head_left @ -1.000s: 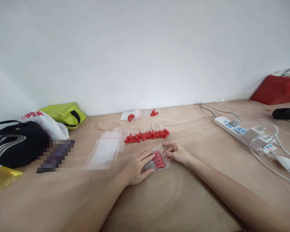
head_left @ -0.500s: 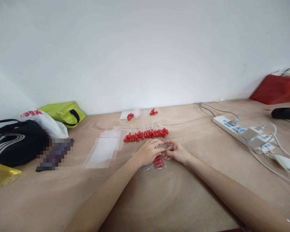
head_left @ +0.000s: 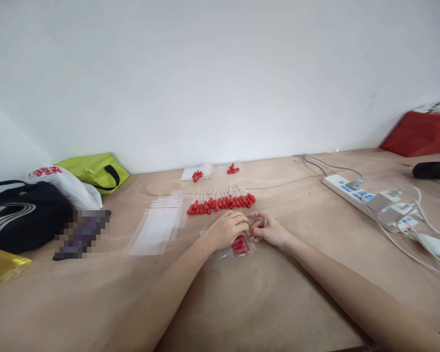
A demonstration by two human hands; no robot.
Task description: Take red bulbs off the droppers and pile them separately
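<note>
1. Droppers (head_left: pixel 222 201) in the row: bright red bulbs, clear-to-whitish stems.
2. Filled zip bag (head_left: pixel 241 245): transparent, red showing through.
3. Flat zip bags (head_left: pixel 157 227): translucent white, a thin red line across the top one.
4. Table (head_left: pixel 95 298): light brown, faint paler swirls.
5. Wall (head_left: pixel 220 88): plain pale grey-white.
6. Handbag (head_left: pixel 36 217): black, pale curved stripes.
7. Plastic bag (head_left: pixel 73 185): white, red lettering.
8. Pouch (head_left: pixel 90 166): lime green, black strap.
9. Packet (head_left: pixel 11 268): golden yellow.
10. Power strip (head_left: pixel 352 190): white, blue socket areas.
</note>
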